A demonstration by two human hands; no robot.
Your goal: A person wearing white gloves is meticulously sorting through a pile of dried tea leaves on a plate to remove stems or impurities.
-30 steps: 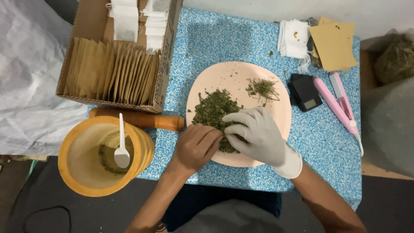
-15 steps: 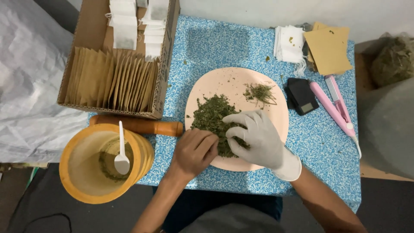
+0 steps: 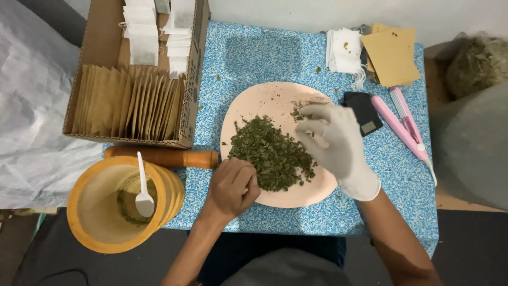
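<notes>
Here the work happens on a pale pink plate (image 3: 248, 106) that stands on the blue speckled tabletop (image 3: 254, 53). A heap of dried green leaves (image 3: 272, 153) lies in the middle of the plate, and a small separate pinch (image 3: 299, 110) lies near the far rim. The right hand (image 3: 336, 143), in a white glove, hovers over the far side of the heap with the fingers bent and close together; I cannot tell if they pinch some leaves. The bare left hand (image 3: 233, 185) rests at the near rim of the plate, curled into a loose fist beside the heap — what is inside it is hidden.

As far as I can judge, the work is about in the middle: a cardboard box (image 3: 190, 79) already holds a row of brown sachets (image 3: 127, 108), while most leaves remain loose on the plate, and white bags (image 3: 344, 50) and brown envelopes (image 3: 391, 53) wait at the far edge. A wooden mortar (image 3: 84, 212) with a white spoon (image 3: 143, 193) stands to the left — a little green is at its bottom.
</notes>
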